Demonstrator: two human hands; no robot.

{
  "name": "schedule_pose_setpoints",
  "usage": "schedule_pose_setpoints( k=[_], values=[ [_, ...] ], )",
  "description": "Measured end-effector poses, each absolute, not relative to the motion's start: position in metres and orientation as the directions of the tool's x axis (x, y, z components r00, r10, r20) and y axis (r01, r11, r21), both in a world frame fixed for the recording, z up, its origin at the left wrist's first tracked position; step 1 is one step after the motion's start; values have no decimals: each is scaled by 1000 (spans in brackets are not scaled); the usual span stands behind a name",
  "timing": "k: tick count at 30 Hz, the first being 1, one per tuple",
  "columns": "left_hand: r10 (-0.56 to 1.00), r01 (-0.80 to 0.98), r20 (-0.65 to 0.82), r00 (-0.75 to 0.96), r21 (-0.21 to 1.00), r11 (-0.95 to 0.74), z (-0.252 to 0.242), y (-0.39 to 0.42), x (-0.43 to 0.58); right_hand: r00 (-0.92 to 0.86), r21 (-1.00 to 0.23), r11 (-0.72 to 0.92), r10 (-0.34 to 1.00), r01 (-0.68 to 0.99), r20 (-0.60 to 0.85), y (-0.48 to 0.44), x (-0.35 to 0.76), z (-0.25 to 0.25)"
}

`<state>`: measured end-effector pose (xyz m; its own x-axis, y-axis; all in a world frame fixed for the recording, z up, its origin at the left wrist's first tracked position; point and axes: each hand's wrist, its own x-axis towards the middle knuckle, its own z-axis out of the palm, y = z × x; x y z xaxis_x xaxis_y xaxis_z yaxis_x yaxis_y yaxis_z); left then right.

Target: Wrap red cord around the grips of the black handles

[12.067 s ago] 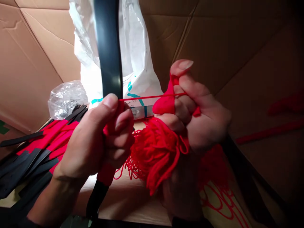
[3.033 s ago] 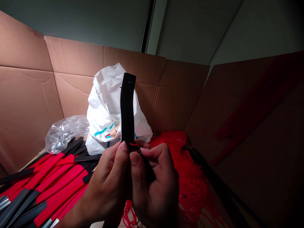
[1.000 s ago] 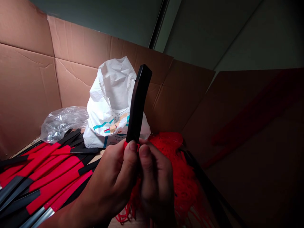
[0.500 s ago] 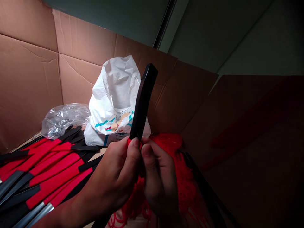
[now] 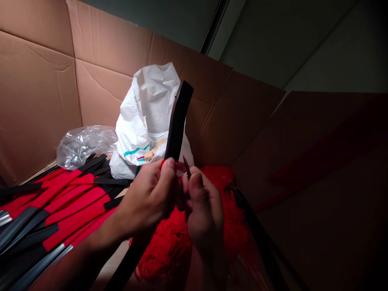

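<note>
My left hand is closed around a flat black strip that stands upright, slightly tilted and bent near its top. A bit of red covering shows on the strip at my left thumb, and more black strip comes out below the hand. My right hand is closed on a small dark pointed blade, its tip up, close beside the strip. Something thin and red stretches between the two hands. Beneath them lies a tangled heap of red strands.
Many black strips with red middle sections lie piled at the left. Behind stand a white printed bag and a crumpled clear plastic bag. Cardboard walls enclose the back. Dark long pieces lean at the right.
My right hand has moved slightly away from my left, and the blade now shows above its fingers. The black strip has turned a little. The view has shifted slightly.
</note>
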<state>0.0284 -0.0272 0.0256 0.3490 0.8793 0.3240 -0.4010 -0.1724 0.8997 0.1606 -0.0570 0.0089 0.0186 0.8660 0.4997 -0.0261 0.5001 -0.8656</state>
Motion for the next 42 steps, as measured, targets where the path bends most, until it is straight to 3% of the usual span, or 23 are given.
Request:
schedule_pose_setpoints(
  k=[2,5,8,11,14,17,24,28,30,32,35,38,42],
  values=[
    [892,-405,327,311,895,-187,28,-20,23,48,-870,488,869,71,492,-59,167,0],
    [916,-421,331,228,882,-213,33,-14,13,89,-840,332,910,430,405,-65,179,-24],
    [932,-418,312,182,883,-214,38,-14,7,69,-621,114,962,776,263,-74,184,-66],
    [936,-371,309,167,899,-231,44,-17,3,-107,-364,182,971,913,216,-83,183,-117],
    [937,-314,305,171,918,-242,47,-16,-2,-164,-284,217,966,934,199,-86,180,-154],
    [936,-272,325,133,920,-280,48,-13,-8,-113,-323,185,967,928,228,-82,187,-159],
    [954,-251,300,-2,923,-291,53,-20,-9,171,-413,80,827,907,536,-44,259,-72],
    [947,-242,322,-13,918,-316,53,-26,-5,297,-302,-106,647,947,703,-14,305,-33],
    [936,-239,350,-27,907,-346,51,-25,-5,328,-176,-280,721,944,610,1,317,-29],
    [933,-267,359,-4,899,-347,49,-23,-6,371,-32,-391,839,920,398,14,323,-34],
    [938,-338,340,64,892,-300,47,-22,-6,422,37,-433,892,901,165,27,324,-50],
    [948,-376,317,33,883,-282,48,-24,-1,469,5,-473,876,881,114,29,319,-61],
    [953,-376,300,37,888,-265,49,-27,5,376,-59,-372,904,927,206,26,299,-69]
  ],
)
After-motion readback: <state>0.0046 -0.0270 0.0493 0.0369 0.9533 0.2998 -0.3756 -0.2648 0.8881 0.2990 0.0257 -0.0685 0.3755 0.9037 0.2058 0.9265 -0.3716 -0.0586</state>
